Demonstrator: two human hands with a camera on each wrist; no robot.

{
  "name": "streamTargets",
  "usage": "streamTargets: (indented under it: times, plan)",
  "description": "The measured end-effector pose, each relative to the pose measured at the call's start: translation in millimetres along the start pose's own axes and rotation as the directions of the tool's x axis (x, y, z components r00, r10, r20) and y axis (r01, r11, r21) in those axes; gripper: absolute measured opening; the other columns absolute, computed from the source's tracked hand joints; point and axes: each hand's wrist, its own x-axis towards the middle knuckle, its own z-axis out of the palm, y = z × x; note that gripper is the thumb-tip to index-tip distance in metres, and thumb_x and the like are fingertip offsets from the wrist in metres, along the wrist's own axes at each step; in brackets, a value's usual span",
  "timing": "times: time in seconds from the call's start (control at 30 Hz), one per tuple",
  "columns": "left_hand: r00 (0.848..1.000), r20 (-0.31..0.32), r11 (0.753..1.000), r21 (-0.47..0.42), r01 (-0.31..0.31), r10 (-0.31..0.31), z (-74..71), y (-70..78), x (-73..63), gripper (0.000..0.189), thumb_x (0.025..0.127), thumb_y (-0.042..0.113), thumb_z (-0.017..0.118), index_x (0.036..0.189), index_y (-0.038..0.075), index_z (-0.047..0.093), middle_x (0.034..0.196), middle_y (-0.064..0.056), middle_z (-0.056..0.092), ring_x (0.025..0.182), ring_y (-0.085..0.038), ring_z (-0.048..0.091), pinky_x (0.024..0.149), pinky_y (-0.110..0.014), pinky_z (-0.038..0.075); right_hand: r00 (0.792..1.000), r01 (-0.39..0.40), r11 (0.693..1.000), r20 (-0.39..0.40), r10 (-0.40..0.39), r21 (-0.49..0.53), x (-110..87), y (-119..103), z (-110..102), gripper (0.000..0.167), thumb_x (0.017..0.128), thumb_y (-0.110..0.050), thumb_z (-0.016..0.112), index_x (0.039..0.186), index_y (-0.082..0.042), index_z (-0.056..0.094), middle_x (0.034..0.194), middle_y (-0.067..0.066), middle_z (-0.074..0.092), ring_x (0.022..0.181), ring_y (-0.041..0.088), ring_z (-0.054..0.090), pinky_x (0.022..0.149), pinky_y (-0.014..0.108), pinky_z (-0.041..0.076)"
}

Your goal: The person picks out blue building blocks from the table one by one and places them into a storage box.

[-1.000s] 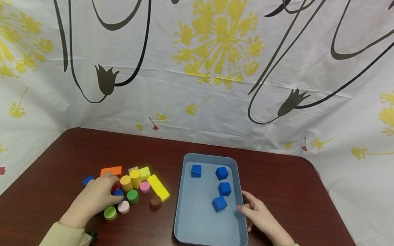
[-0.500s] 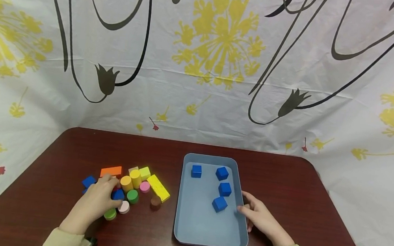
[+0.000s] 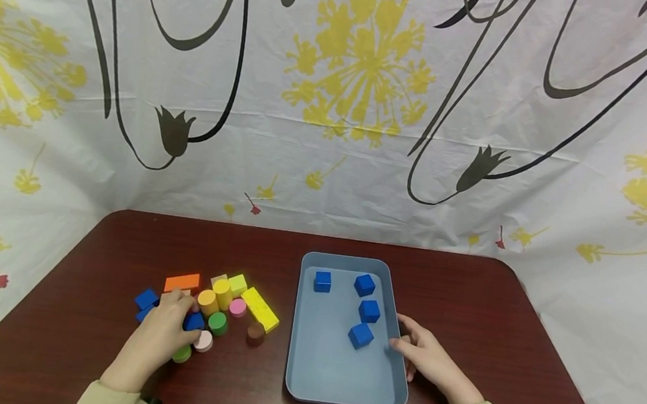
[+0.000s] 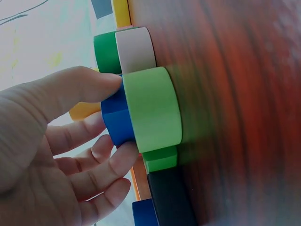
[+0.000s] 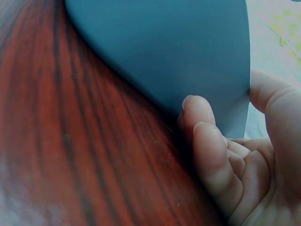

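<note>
My left hand (image 3: 160,329) is over the pile of coloured blocks on the left of the table. In the left wrist view, its thumb and fingers pinch a blue block (image 4: 116,117) from opposite sides. A light green cylinder (image 4: 153,110) stands right beside that block, and a white cylinder (image 4: 136,48) lies beyond it. At the right, my right hand (image 3: 431,357) grips the long side of a blue-grey tray (image 3: 329,385), with the thumb at the rim and fingers against the outer wall. Several blue cubes, one of them a near cube (image 3: 360,335), lie in the tray.
Around my left hand lie an orange block (image 3: 182,282), yellow cylinders (image 3: 222,292), a long yellow block (image 3: 260,309), a green cylinder (image 3: 217,323), a pink cylinder (image 3: 238,307) and a brown cylinder (image 3: 255,333). More blue blocks (image 3: 146,299) sit at the pile's left edge.
My left hand has shifted slightly right and toward me, uncovering more of the blue blocks at the pile's left. The right hand and the tray have stayed put.
</note>
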Motion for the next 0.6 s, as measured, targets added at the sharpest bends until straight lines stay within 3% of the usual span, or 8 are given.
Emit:
streamTargets:
  times: [0.6]
  plan:
    - [1.000, -0.010, 1.000, -0.028, 0.006, -0.006, 0.8, -1.0, -0.4, 0.025, 0.071, 0.007, 0.080, 0.088, 0.003, 0.062, 0.093, -0.011, 0.051, 0.087, -0.031, 0.047, 0.073, -0.046, 0.049, 1.000, 0.005, 1.000, -0.012, -0.005, -0.020, -0.2, -1.9, 0.9, 0.068, 0.096, -0.014, 0.057, 0.148, 0.008, 0.020, 0.077, 0.014, 0.068, 0.038, 0.018, 0.051, 0.040, 0.039, 0.049]
